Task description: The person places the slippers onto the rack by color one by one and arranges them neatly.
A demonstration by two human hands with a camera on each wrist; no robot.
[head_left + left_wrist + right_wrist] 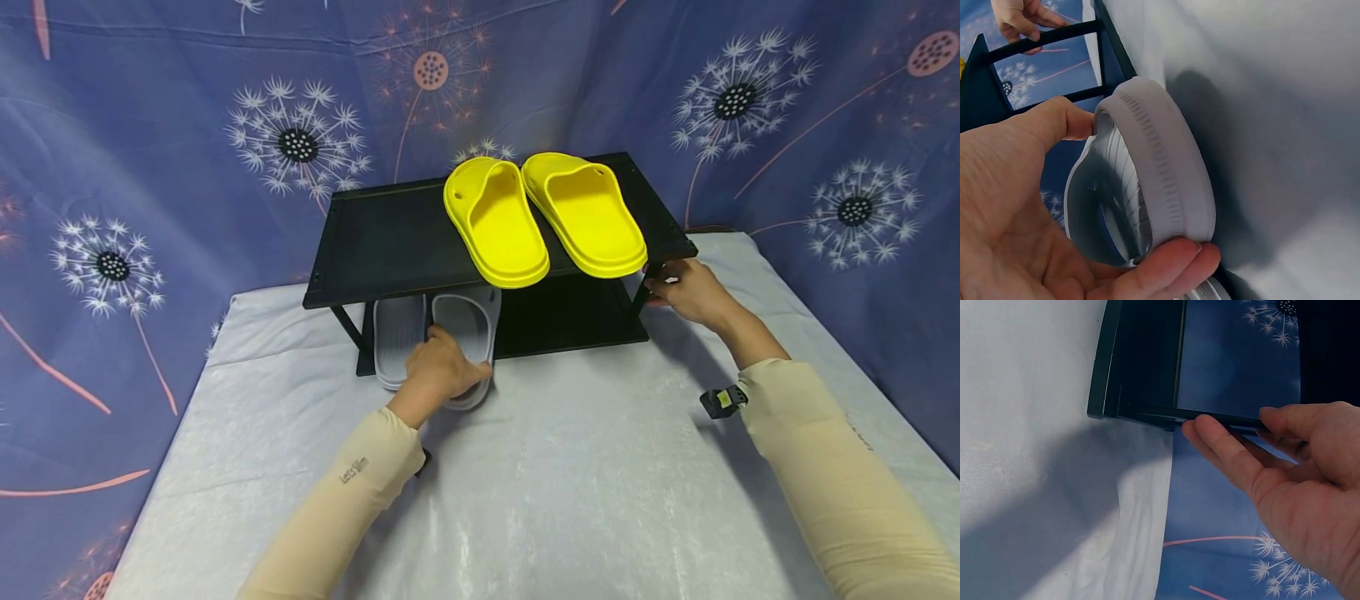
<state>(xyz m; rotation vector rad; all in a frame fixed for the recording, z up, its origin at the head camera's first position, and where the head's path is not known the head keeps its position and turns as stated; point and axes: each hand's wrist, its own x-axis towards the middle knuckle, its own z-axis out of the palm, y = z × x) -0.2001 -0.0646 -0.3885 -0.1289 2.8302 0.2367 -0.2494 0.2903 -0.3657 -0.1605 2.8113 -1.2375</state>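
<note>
My left hand (442, 364) grips the heel end of a grey slipper (478, 312), thumb at one edge and fingers round the other. In the left wrist view the slipper (1175, 169) shows its ribbed inside and rounded heel. Its twin, another grey slipper (397, 333), lies beside it at the left of the lower shelf (573, 325). At the other end, my right hand (686, 290) pinches the right side post of the black shoe rack (390, 242); the thin post (1191, 415) runs between thumb and fingers in the right wrist view.
Two yellow slippers (510, 242) stand side by side on the right part of the top shelf, heels overhanging its front edge. A pale cloth (570, 483) covers the table. Behind hangs a blue dandelion-print curtain (187, 125).
</note>
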